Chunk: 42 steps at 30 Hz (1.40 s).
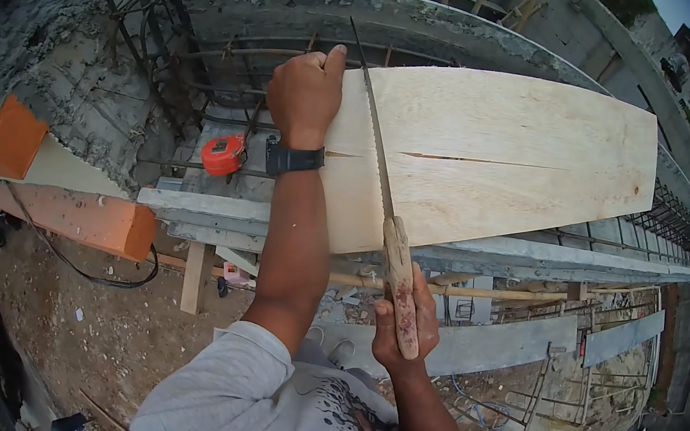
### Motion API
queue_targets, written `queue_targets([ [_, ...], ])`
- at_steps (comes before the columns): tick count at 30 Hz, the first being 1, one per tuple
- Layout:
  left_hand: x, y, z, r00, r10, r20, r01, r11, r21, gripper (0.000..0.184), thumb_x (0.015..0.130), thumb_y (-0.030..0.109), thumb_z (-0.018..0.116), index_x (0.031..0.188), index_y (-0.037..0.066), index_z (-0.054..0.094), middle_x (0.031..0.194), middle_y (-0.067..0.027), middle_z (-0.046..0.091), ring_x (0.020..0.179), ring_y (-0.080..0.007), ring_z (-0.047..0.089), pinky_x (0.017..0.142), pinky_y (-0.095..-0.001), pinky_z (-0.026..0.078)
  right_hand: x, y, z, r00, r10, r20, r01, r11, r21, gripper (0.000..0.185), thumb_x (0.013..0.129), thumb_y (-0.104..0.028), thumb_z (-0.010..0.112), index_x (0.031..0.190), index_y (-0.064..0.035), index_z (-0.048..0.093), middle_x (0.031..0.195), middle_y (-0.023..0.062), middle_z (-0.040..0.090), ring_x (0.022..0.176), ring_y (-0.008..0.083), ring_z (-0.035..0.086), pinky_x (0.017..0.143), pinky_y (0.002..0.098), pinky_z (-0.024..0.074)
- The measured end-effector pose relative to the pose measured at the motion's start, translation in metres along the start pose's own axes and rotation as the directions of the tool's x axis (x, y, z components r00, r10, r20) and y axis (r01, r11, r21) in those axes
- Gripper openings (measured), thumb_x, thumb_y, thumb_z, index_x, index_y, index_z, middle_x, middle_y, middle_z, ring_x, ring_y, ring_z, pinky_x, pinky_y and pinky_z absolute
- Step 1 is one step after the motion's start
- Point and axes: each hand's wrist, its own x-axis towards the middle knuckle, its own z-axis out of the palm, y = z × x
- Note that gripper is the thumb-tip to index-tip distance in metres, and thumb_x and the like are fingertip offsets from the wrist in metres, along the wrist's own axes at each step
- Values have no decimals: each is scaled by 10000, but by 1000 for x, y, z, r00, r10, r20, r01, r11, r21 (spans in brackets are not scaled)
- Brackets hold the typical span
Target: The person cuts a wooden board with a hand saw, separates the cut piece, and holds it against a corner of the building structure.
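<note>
A pale plywood sheet lies across the concrete formwork, with a long crack near its middle. My left hand is closed at the sheet's left edge, its thumb pointing up; a dark band is on that wrist. My right hand grips the worn wooden handle of a handsaw. The saw's blade runs up and left across the left part of the sheet, its tip beyond the far edge. An orange tape measure sits left of my left wrist.
Steel rebar rises at the upper left. The formwork's board edge runs along below the sheet. An orange-painted beam is at the left. Dirt ground with planks and bamboo poles shows far below.
</note>
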Motion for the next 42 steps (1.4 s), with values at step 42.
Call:
queue_targets([
  [42, -9, 7, -11, 995, -20, -95, 25, 999, 48, 590, 919, 583, 639, 678, 49, 704, 718, -206, 670, 698, -439, 650, 615, -490, 500, 18, 18, -37, 983, -115, 143, 101, 990, 100, 599, 886, -54, 762, 1378, 154, 491, 1196, 293, 692, 976, 334, 753, 801, 347, 600],
])
